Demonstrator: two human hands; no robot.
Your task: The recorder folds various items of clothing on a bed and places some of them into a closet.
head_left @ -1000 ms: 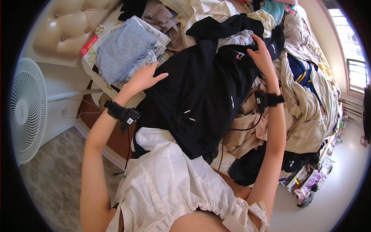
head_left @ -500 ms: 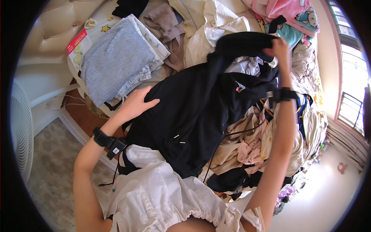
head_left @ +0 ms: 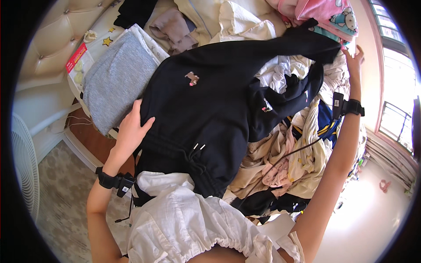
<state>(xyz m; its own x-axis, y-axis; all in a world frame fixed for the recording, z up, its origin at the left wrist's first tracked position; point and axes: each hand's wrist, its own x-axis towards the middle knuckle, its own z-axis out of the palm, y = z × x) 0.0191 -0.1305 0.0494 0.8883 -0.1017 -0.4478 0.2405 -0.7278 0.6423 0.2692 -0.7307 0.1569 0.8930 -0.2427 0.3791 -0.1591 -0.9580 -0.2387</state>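
Note:
Black sweatpants [head_left: 197, 114] lie spread before me, with small embroidered animal patches and white-tipped drawstrings at the waistband, which is nearest my body. My left hand [head_left: 135, 127] lies at their left edge, thumb and forefinger apart on the cloth. Out at the far right, my right hand [head_left: 354, 59] has the hem of one leg at its thumb and fingertips, and that leg stretches up and to the right. The other leg is bunched beneath it. Both wrists wear black straps with small devices.
Folded grey clothing [head_left: 120, 76] is stacked left of the sweatpants. A heap of beige and pink clothes [head_left: 280, 162] lies on the right. Behind are a taupe garment [head_left: 173, 30] and a pink blanket [head_left: 324, 17]. A white fan [head_left: 24, 162] stands at far left, a window at right.
My right hand has moved outward to the right, drawing the leg out straighter. An animal patch now shows on the smoothed cloth. My left hand has shifted slightly left and down.

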